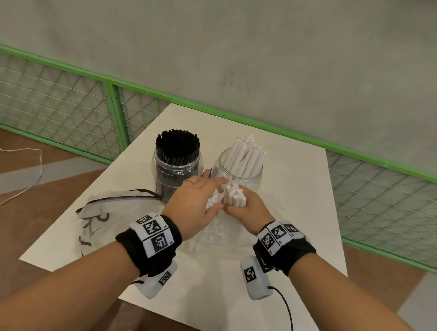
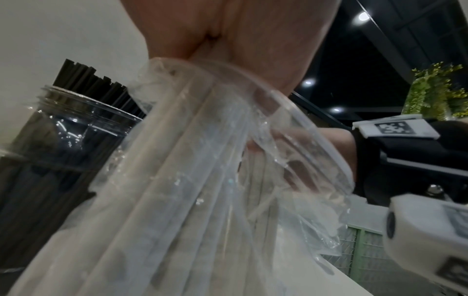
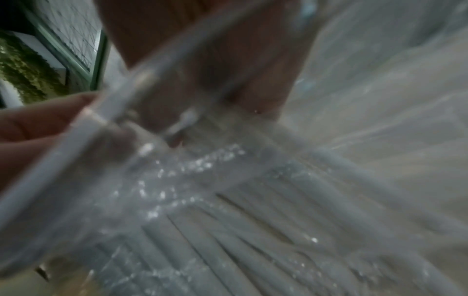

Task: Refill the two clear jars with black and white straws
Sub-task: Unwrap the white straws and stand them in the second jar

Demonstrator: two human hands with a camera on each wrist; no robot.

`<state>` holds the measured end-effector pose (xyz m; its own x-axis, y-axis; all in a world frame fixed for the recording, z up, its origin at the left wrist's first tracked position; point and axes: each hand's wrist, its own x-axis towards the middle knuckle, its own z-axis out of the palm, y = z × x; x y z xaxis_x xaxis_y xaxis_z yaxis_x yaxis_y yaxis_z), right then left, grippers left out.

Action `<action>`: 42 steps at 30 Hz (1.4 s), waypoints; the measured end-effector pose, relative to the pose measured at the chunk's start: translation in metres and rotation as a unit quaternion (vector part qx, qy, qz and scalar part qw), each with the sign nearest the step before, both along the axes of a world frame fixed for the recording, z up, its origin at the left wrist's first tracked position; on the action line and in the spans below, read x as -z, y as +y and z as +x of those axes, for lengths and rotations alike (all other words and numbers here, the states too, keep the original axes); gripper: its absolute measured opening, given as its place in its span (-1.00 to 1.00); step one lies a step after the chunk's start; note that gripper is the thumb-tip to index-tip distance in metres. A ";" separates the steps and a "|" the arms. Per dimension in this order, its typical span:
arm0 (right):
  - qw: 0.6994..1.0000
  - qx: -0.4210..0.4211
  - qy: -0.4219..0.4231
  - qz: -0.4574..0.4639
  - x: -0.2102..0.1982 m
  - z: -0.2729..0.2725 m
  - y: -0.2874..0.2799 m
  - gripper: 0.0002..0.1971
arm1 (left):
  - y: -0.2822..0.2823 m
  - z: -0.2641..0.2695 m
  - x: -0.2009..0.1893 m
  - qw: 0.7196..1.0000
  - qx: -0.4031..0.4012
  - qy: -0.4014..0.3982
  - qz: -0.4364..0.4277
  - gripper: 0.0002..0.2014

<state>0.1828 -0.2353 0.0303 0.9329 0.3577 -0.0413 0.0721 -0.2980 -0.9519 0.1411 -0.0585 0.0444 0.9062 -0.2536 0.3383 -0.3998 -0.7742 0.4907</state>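
Observation:
Two clear jars stand on the white table (image 1: 298, 220). The left jar (image 1: 161, 167) is packed with black straws (image 1: 177, 143). The right jar (image 1: 256, 176) holds white straws (image 1: 243, 154). In front of them lies a clear bag (image 1: 216, 231) of white straws. My left hand (image 1: 197, 202) holds the bag's mouth, thumb against its edge. My right hand (image 1: 248, 210) grips a bundle of white straws (image 1: 234, 196), standing upright out of the bag just before the right jar. The left wrist view shows the bag (image 2: 202, 180) and the black-straw jar (image 2: 63, 130). The right wrist view is blurred plastic (image 3: 228, 200).
An empty crumpled clear bag (image 1: 108, 215) with dark lettering lies at the table's left edge, beside the black-straw jar. A green mesh fence (image 1: 64, 101) runs behind the table. A white cable (image 1: 23, 152) trails over the wooden floor on the left.

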 end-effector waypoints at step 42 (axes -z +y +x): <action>0.972 0.190 -0.103 0.092 -0.092 0.100 0.003 -0.73 | -0.013 0.007 0.002 0.995 -0.010 -0.079 0.051 -0.67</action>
